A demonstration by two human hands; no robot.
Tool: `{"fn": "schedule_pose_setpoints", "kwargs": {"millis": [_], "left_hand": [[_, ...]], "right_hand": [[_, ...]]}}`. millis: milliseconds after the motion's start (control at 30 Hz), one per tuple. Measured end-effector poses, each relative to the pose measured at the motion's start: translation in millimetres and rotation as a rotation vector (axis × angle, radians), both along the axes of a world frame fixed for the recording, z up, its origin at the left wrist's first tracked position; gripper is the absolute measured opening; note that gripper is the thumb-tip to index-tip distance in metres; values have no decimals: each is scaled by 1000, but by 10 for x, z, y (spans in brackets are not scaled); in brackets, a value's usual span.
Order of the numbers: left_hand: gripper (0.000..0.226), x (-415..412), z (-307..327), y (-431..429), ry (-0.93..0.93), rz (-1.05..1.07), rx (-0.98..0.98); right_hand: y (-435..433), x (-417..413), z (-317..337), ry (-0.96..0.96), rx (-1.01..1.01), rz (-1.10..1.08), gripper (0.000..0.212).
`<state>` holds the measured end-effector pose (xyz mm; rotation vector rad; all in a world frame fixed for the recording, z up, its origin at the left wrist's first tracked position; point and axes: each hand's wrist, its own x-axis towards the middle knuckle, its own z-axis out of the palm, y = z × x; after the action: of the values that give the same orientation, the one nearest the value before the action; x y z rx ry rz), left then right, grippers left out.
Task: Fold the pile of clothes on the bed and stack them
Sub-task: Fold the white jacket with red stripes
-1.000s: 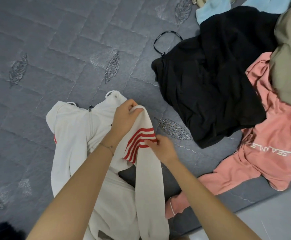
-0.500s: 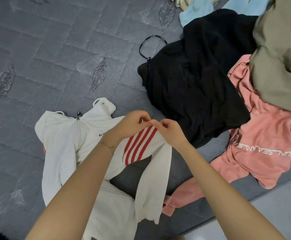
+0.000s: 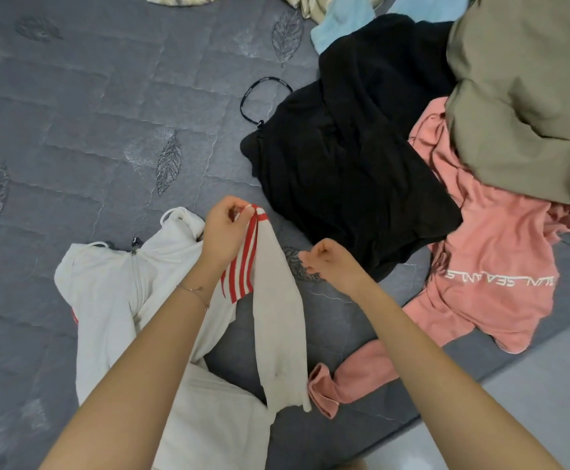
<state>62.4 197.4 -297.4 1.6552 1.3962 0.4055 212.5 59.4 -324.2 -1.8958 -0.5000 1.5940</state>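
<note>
Mostly white jacket (image 3: 114, 300), red-striped sleeve (image 3: 278, 320)

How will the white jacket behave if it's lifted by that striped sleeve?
Likely floppy: the sleeve hangs limp from the left hand, which pinches its cuff. Probably light, since a pinch alone holds it up. The white jacket lies rumpled on the bed, so its body would likely trail and bunch.

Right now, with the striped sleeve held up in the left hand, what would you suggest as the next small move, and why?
Probably bring the sleeve across the body of the white jacket and lay it flat. The left hand pinches its striped end above the bed, the rest dangles, the right hand is curled on nothing, and the jacket lies unfolded.
</note>
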Motion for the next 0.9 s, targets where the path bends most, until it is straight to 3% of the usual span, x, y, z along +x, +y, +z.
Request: {"fn": "schedule_pose_setpoints", "kwargs": {"millis": [100, 200, 367, 433, 533, 633, 733, 900], "left_hand": [[9, 28, 7, -48, -1, 14, 19], [8, -6, 16, -47, -11, 13, -9], [9, -12, 42, -24, 4, 0, 41], [6, 22, 28, -26, 41, -119, 46], [33, 161, 13, -98, 131, -459, -14], [37, 442, 33, -217, 39, -636, -131], [14, 720, 63, -276, -78, -593, -218], [19, 836, 27, -297, -137, -419, -211]], "right_hand": [[-5, -231, -134, -83, -66, 187, 37], [-68, -497, -338, -221, -20, 330, 24], [-111, -395, -366, -233, 57, 41, 20], [-92, -224, -240, -217, 128, -90, 18], [4, 55, 10, -194, 242, -171, 14], [120, 290, 229, -170, 318, -147, 17], [162, 480, 370, -199, 331, -60, 21], [4, 842, 388, -327, 217, 205, 30]]}}
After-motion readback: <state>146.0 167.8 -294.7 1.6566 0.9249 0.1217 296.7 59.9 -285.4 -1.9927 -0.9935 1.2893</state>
